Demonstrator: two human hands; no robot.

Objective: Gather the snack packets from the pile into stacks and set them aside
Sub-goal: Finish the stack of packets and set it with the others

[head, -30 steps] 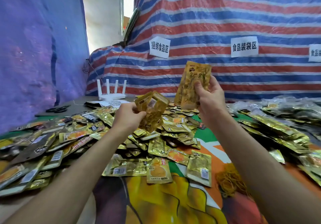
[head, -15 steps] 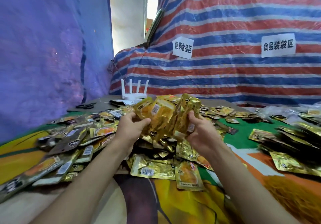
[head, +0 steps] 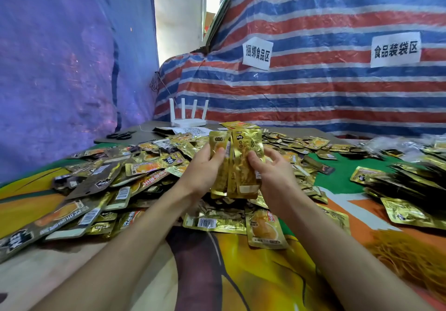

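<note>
Both forearms reach forward, the left hand and right hand clasping an upright stack of gold foil snack packets above the scattered packet pile, with bare printed tablecloth nearest the person.

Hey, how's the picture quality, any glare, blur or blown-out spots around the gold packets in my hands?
Head view: glare streaks the shiny gold foil packets gripped by the left hand and right hand; head view, the bright window behind is blown out white; head view, the dark-gold packet heap at the right edge is blurred.
</note>
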